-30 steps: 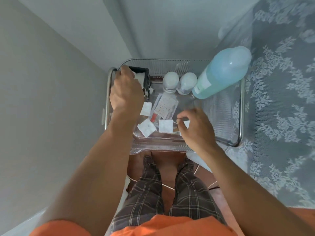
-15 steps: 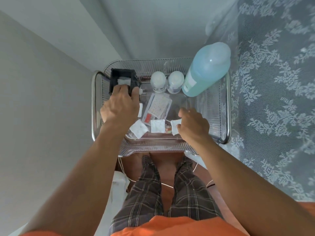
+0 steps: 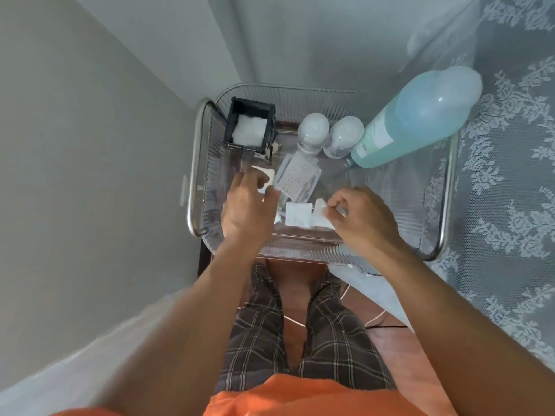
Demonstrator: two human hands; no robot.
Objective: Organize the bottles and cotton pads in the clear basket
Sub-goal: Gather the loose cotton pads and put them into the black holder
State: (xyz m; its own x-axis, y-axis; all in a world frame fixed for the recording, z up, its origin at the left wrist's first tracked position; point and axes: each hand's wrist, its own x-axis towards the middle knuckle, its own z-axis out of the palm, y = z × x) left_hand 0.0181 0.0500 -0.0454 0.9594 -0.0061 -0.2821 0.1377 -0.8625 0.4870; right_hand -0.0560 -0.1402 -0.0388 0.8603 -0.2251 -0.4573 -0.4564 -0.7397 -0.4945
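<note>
A clear ribbed basket (image 3: 288, 94) stands on a metal-railed stand. At its back left a black holder (image 3: 250, 127) contains a white cotton pad. Two small clear bottles (image 3: 312, 130) (image 3: 345, 136) stand at the back, and a tall blue bottle (image 3: 420, 115) leans at the back right. A flat speckled packet (image 3: 297, 178) lies in the middle. Loose white cotton pads (image 3: 297, 214) lie on the basket floor. My left hand (image 3: 247, 205) hovers over a pad (image 3: 264, 175), fingers apart. My right hand (image 3: 366, 217) pinches a cotton pad (image 3: 321, 210).
A metal rail (image 3: 193, 163) frames the stand on the left and right. A grey wall runs along the left. A lace curtain (image 3: 510, 190) hangs on the right. My legs in checked trousers are below the basket, with a thin cable on the floor.
My left hand has left the black holder and come down to the pads at the basket's front left. My right hand has closed on a cotton pad and lifted it slightly.
</note>
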